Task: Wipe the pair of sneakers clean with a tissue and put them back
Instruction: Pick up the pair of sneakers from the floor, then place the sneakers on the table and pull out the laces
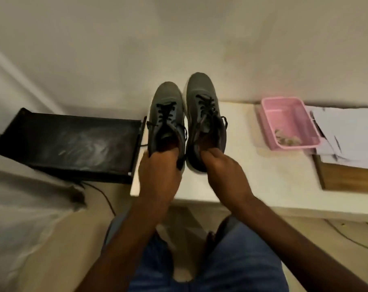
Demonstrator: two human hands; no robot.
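Observation:
Two grey sneakers with black laces and white soles are side by side, toes pointing away from me, over the left end of a white table [252, 165]. My left hand [157, 171] grips the heel of the left sneaker [165, 110], fingers curled into its opening. My right hand [221, 167] grips the heel of the right sneaker [202, 102] the same way. I cannot tell whether the soles rest on the table or hang just above it. No tissue shows in either hand.
A pink plastic basket [269, 114] with crumpled scraps inside stands at the table's back right. White papers [347, 131] lie on a brown board [347, 178] at the right. A black rack shelf [73, 142] stands left of the table. Cables run on the floor.

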